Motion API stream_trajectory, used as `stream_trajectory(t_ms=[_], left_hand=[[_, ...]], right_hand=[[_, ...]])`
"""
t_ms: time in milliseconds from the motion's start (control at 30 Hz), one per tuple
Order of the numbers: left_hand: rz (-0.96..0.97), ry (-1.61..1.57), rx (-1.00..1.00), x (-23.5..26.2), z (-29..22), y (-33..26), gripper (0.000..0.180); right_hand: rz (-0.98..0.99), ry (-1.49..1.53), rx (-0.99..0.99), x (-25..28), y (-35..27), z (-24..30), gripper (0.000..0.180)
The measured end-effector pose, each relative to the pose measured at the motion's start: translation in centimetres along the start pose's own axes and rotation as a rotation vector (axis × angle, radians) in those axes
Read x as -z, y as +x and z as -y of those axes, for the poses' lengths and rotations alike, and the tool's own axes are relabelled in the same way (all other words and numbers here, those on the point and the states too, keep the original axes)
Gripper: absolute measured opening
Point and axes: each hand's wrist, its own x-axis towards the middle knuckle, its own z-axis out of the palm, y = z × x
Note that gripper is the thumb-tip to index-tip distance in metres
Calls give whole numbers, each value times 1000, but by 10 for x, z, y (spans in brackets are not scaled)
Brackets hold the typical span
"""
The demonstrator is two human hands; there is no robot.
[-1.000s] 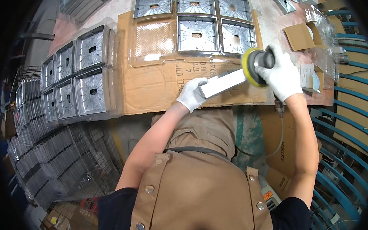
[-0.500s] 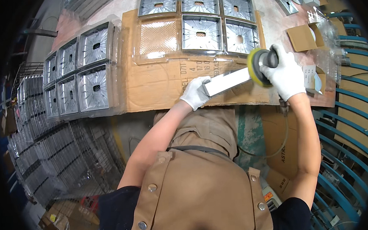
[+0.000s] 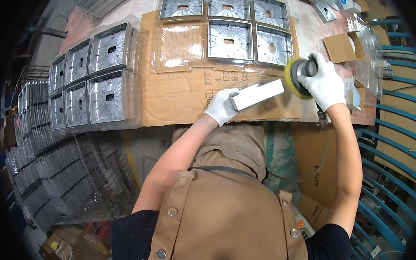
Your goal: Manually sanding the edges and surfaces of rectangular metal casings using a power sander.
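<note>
Held up over the cardboard sheet is a square metal housing [image 3: 258, 95], its flat silvery side turned up and tilted. My left hand [image 3: 222, 107], in a white glove, grips its left end. In my gloved right hand [image 3: 324, 82] is an air sander [image 3: 307, 71] with a yellow-edged round pad, its hose running down below the table edge. A small gap separates the pad from the housing's right end. The housing's far face is mostly hidden from me.
Beyond my hands, a clear plastic tray [image 3: 179, 65] holds several open metal housings [image 3: 229, 38] and one vacant pocket. Another filled tray [image 3: 131, 98] stands at left. An open small carton [image 3: 341, 49] lies at right, near blue curved rails [image 3: 403, 77]. Stacked trays [image 3: 57, 183] stand lower left.
The sander has moved slightly right, away from the housing's end, which it overlapped before. My left hand keeps the housing in nearly the same place, its upper side turned slightly.
</note>
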Motion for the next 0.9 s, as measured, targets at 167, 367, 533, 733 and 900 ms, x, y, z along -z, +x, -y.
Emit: stream_trajectory(t_ms=[167,367,533,733,900], left_hand=[[-23,111,-147,32,45,18,13],[-5,716,-85,-17,-46,-12,17],[-29,911,-298,-7,-22,0,30],[-78,872,-267,-3,-16,-4,17],[-58,918,-248,-10,-34,-9,21]], right_hand=[[-58,80,-55,1,-26,10,67],[-48,71,213,-10,-52,51,65],[196,59,380,-6,-71,108,56],[30,106,227,-12,-43,49,59],[92,101,197,-10,-55,71,58]])
